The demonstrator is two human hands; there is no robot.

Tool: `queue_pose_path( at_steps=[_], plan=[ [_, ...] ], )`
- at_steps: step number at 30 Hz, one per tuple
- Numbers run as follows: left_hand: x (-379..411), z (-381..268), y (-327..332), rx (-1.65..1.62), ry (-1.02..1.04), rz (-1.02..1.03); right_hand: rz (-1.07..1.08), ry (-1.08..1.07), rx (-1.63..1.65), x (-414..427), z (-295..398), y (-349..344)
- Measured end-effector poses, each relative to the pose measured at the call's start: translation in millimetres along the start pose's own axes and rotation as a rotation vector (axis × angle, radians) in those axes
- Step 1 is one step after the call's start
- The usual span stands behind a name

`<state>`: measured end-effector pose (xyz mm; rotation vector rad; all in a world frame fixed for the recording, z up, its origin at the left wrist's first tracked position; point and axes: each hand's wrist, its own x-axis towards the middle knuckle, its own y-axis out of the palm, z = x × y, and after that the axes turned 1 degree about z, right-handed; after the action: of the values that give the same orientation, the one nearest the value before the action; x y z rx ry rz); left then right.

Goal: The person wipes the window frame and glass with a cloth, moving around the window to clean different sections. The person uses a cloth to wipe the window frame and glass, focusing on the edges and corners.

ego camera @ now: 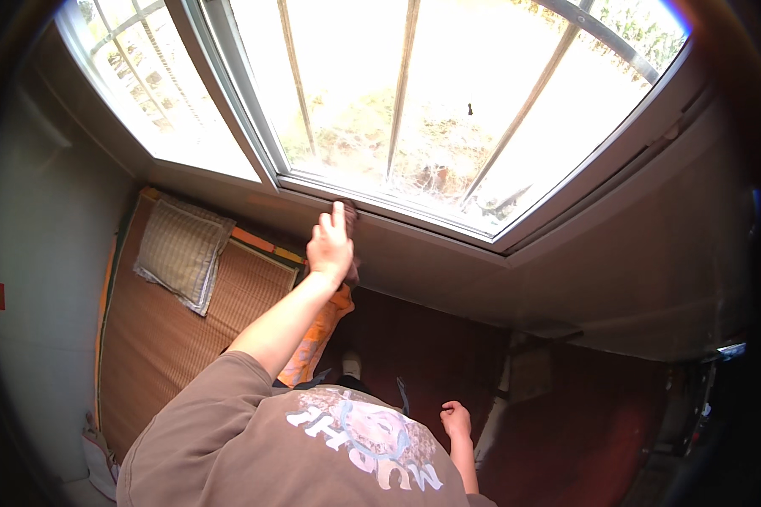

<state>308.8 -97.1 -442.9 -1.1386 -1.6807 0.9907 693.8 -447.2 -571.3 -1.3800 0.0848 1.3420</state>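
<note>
My left hand point(331, 248) reaches forward to the bottom of the window frame point(380, 212). It grips a dark brown cloth point(353, 274), which shows along the right side of the fingers and hangs below them. The fingertips lie at the lower edge of the frame, beside the upright between two panes. Low on the right, my right hand point(456, 418) hangs beside my body with its fingers curled in. Nothing shows in that hand, though its palm is partly hidden. Behind the glass stand metal bars point(401, 95).
To the left is a bed with a woven mat point(165, 342) and a checked pillow point(184, 247). An orange patterned cloth point(317, 336) lies at its near right edge. The dark red floor point(418, 329) stretches below, with a pale strip point(494, 412) across it. A wall point(583, 291) runs under the window.
</note>
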Motion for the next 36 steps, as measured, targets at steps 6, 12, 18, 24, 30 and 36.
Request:
queue_pose_path(
  at_steps=[6, 12, 18, 24, 30, 36],
  plan=[
    [-3, -20, 4, 0.086, 0.453, 0.0, -0.09, -0.192, 0.112, 16, 26, 2],
    [23, 56, -38, -0.127, 0.056, 0.009, -0.061, -0.079, 0.107, 9, 6, -9],
    [54, 70, -81, -0.044, -0.224, -0.193, 0.026, -0.049, 0.071, 11, -6, 10],
    [27, 15, -30, 0.071, 0.019, -0.209, -0.008, -0.056, 0.07, -1, 29, -8],
    [16, -19, -34, 0.046, 0.298, -0.086, -0.077, -0.092, 0.084, 7, 15, -5],
    [31, 36, -34, 0.124, 0.007, -0.177, -0.079, -0.045, 0.102, 4, 2, -2]
  ],
)
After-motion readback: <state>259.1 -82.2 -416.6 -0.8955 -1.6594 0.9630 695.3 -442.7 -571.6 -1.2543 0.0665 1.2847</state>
